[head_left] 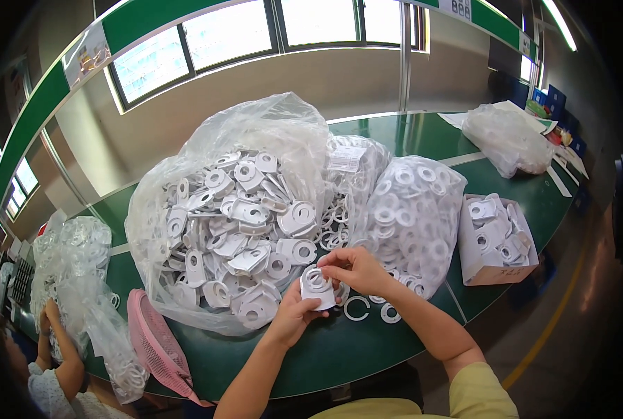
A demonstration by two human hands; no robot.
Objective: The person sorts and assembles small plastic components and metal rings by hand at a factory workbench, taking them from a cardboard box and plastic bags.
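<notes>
My left hand (296,315) is closed around a white plastic plate (320,297) with a round opening, holding it tilted up over the table's front part. My right hand (360,271) pinches a white ring (317,278) at the plate's opening; whether the ring is seated there, I cannot tell. Just right of the plate lie an open C-shaped white ring (357,318) and a flat round ring (389,313). Behind my hands, a large clear bag (151,265) gapes around a heap of similar white plates (245,209).
A bag of white rings (416,209) and a carton of white parts (496,269) stand to the right on the green table (311,363). A pink mesh item (159,342) lies left. Beyond it, a co-worker's hands (48,318) are beside other bags.
</notes>
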